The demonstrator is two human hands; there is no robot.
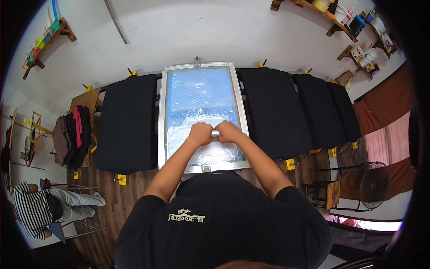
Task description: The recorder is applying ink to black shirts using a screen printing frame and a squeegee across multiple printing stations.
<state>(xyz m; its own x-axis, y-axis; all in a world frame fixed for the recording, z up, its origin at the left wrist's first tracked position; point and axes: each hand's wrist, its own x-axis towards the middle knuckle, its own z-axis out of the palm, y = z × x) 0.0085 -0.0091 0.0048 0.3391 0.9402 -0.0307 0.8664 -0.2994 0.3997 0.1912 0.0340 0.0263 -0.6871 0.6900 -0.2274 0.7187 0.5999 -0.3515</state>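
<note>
My left hand (pixel 201 133) and my right hand (pixel 228 132) are both closed around a silvery bar (pixel 215 133), likely metal, over the lower half of a screen-printing frame (pixel 162 116). The frame has a pale metal border and a blue mesh (pixel 199 92) partly covered by wrinkled clear film. Metal clamps sit at its far and near edges. My fingers hide most of the bar, and the part of the screen under it is partly hidden.
Black-covered platens (pixel 125 121) flank the screen, with yellow brackets (pixel 122 179) below. Folded garments (pixel 77 132) hang over a wooden board at left. A person (pixel 38 208) in a striped shirt works at lower left. Wall shelves (pixel 331 18) hold supplies; a fan (pixel 375 184) stands at right.
</note>
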